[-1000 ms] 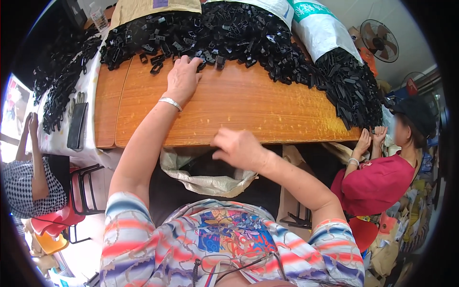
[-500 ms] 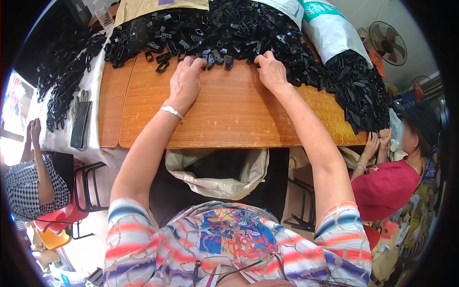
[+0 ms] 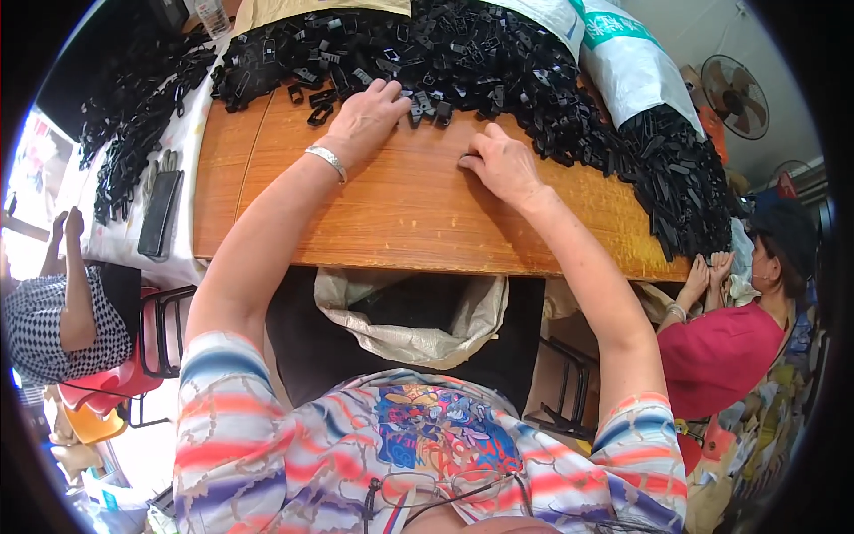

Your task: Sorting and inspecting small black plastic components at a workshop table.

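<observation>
A wide heap of small black plastic clips [image 3: 463,67] covers the far part of the brown wooden table [image 3: 391,218]. My left hand [image 3: 366,117] is at the near edge of this heap, its fingers spread a little and touching the loose clips there. To the right, my right hand [image 3: 505,167] rests low over the bare wood, just short of the heap. Its fingers are curled and the thumb is pressed to the forefinger; whatever is in that pinch, if anything, is too small to make out.
An open woven sack [image 3: 418,343] hangs below the table edge at my lap. Filled bags [image 3: 627,67] lie behind the heap. More black parts [image 3: 680,191] are piled at right, near a co-worker in red [image 3: 712,356]. Another person [image 3: 67,311] sits at left, by a black case [image 3: 160,214].
My right hand has drawn back from the heap toward me, onto the bare wood. My left hand has shifted slightly right and forward along the heap's edge. The view has tilted slightly.
</observation>
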Tool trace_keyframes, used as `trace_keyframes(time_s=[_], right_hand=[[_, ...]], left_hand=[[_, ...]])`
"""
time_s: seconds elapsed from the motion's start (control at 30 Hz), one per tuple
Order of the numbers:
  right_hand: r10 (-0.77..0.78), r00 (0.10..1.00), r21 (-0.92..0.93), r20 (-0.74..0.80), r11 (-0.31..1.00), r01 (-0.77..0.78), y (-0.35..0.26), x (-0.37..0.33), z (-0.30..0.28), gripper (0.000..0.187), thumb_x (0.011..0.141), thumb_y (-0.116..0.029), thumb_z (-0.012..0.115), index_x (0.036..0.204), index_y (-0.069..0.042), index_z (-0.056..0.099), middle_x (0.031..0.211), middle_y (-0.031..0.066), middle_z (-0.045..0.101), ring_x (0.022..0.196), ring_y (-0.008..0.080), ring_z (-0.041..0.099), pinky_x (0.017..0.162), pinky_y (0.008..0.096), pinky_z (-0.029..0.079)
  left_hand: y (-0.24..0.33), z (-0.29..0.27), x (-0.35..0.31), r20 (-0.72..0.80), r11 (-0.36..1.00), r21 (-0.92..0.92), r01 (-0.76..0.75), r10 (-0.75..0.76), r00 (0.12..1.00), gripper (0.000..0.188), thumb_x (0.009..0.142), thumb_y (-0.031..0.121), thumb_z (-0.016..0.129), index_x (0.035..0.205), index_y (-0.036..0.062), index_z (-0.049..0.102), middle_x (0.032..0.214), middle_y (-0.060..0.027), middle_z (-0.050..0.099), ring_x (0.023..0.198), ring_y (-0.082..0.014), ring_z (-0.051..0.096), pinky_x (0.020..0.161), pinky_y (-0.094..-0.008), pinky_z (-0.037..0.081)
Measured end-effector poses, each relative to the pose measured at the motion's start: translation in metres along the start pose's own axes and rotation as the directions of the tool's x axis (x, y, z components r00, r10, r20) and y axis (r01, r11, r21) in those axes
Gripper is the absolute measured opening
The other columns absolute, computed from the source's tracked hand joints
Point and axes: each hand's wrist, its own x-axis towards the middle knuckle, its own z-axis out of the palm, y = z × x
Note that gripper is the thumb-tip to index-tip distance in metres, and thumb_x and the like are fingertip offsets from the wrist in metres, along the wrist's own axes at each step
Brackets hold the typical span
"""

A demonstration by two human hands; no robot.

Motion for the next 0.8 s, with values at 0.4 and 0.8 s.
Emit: trace_keyframes(time_s=[0.4,0.8], right_hand=[[0.012,1.0,0.151,-0.007,0.988,-0.011,-0.009,-0.023,0.008,0.018,0.092,-0.017,0.059,0.088,0.0,0.063,0.094,0.0211,0.061,0.089,0.0412,0.061,0.076,0.0472,0.049],[0.108,0.994,0.331,0.003,0.938,-0.103,-0.018,-0.033,-0.007,0.02,0.078,-0.007,0.075,0.095,0.0,0.068,0.091,0.0152,0.064,0.085,0.0318,0.064,0.076,0.0392,0.052]], left_hand=[[0.069,-0.04,-0.032,0.1,0.96,-0.265,0.087,-0.063,0.993,0.026,0.076,0.013,0.075,0.092,0.0067,0.056,0.093,-0.0097,0.06,0.097,-0.0295,0.057,0.082,-0.0382,0.05],[0.073,-0.029,-0.059,0.153,0.806,-0.45,0.385,-0.355,0.922,0.025,0.078,0.015,0.076,0.098,0.0046,0.067,0.096,-0.0103,0.06,0.097,-0.0305,0.056,0.084,-0.0394,0.05]])
